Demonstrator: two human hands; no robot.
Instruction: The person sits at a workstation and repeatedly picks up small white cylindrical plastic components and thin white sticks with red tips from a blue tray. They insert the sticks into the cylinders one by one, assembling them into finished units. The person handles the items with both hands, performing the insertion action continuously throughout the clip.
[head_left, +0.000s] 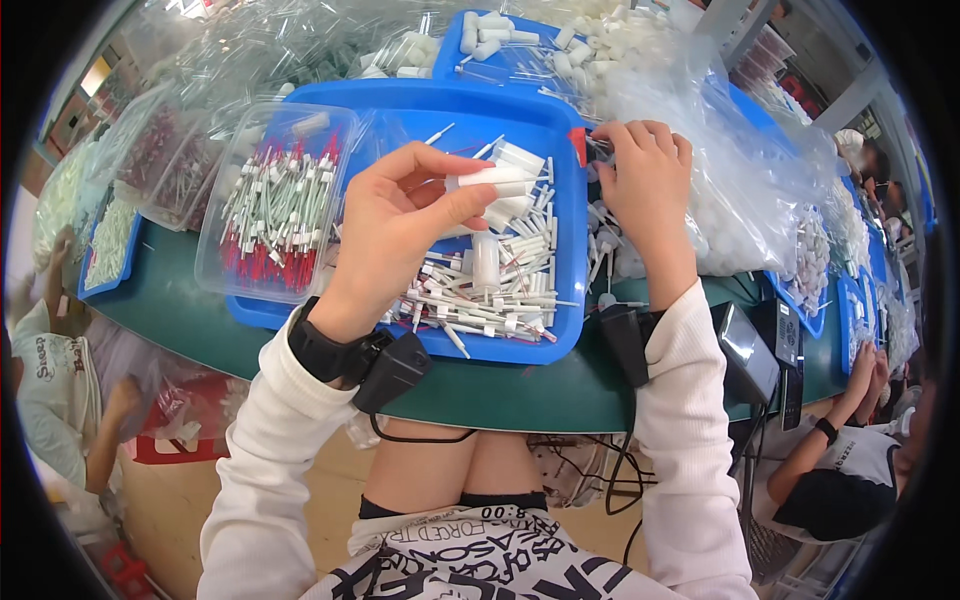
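My left hand [400, 210] pinches a small white cylinder [490, 182] between thumb and fingers. A thin white stick end shows at its right tip. This hand hovers over a blue tray [573, 250], which holds white cylinders [486, 262] and many thin white sticks with small white caps [510, 322]. Just outside the tray's right rim, my right hand [645, 170] has its fingers curled downward near a red piece [578, 146] on the rim. What its fingertips grip, if anything, is hidden. Below that hand lie small white parts [605, 240].
Left of the tray stands a clear box [210, 250] of red-and-white sticks. A large clear bag [725, 190] of white pieces lies to the right, beside a dark device [745, 350]. The green table [480, 400] curves in front. People sit at both sides.
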